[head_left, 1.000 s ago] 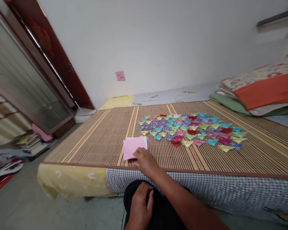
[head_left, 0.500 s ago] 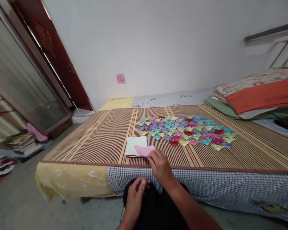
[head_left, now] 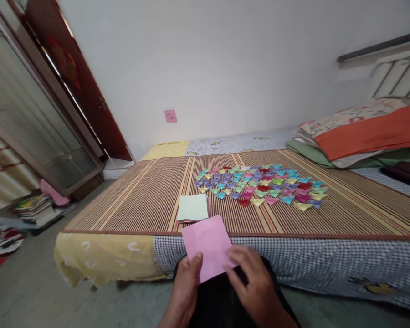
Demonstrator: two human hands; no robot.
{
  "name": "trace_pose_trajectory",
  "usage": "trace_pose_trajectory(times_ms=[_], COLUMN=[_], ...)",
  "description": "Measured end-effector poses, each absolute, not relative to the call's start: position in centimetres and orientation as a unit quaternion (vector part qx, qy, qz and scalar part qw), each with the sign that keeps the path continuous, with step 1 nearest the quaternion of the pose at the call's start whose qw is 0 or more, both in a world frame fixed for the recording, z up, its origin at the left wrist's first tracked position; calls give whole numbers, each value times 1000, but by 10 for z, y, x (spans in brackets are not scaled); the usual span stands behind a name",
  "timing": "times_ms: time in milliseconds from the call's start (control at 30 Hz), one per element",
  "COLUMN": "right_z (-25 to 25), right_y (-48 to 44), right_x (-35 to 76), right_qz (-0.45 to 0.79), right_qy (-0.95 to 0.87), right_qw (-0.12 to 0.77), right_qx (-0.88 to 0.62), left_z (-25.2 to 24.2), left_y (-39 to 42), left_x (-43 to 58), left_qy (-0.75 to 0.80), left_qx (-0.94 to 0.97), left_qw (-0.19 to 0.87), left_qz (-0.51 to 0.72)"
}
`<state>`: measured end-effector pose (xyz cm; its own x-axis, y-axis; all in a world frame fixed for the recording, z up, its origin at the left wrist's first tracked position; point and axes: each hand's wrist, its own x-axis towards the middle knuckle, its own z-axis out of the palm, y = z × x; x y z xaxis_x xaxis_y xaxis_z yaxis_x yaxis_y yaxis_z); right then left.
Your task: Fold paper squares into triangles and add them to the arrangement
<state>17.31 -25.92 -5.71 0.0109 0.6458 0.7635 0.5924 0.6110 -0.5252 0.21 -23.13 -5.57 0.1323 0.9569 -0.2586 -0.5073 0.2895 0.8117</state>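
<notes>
A square pink sheet of paper [head_left: 209,243] is held above my lap, spread flat and slightly turned. My left hand [head_left: 186,284] grips its lower left edge, thumb on top and fingers beneath. At the sheet's right edge is my right hand [head_left: 253,278], a little blurred, with thumb and fingers apart; whether its fingertips touch the paper I cannot tell. Just beyond the sheet lies a stack of square paper [head_left: 193,207], pale green on top. Rows of small folded paper pieces [head_left: 258,202] in many colours cover the mat to the right.
A striped woven mat [head_left: 130,196] covers the bed before me. Pillows and bedding [head_left: 369,132] are piled at the right. A pink note [head_left: 170,115] is on the wall. Books [head_left: 34,205] stand stacked on the left beside a glass-panelled door [head_left: 48,105].
The pink sheet has come off the stack toward my lap and now lies open to view. My left hand has taken hold of it, while my right fingers have spread apart.
</notes>
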Motion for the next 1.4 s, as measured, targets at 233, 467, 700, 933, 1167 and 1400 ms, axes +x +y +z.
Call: trace_pose_trajectory(times_ms=[233, 467, 700, 933, 1167, 1400], right_z=[-51, -55, -37, -31, -29, -33], right_y=[-244, -252, -259, -264, -267, -266], right_x=[197, 192, 193, 195, 192, 194], right_qz=[443, 537, 549, 515, 458, 443], right_qy=[-500, -439, -439, -436, -468, -458], right_qw=[542, 552, 538, 551, 556, 569], right_qx=[-510, -462, -465, -491, -512, -520], left_z=[-49, -36, -34, -22, -9, -12], left_y=[-247, -250, -248, -247, -250, -249], left_x=[-1, -13, -27, -30, -28, -29], left_qy=[393, 419, 406, 414, 448, 449], left_qx=[358, 313, 332, 372, 428, 433], left_qw=[702, 679, 688, 668, 633, 608], left_qz=[474, 516, 502, 493, 464, 491])
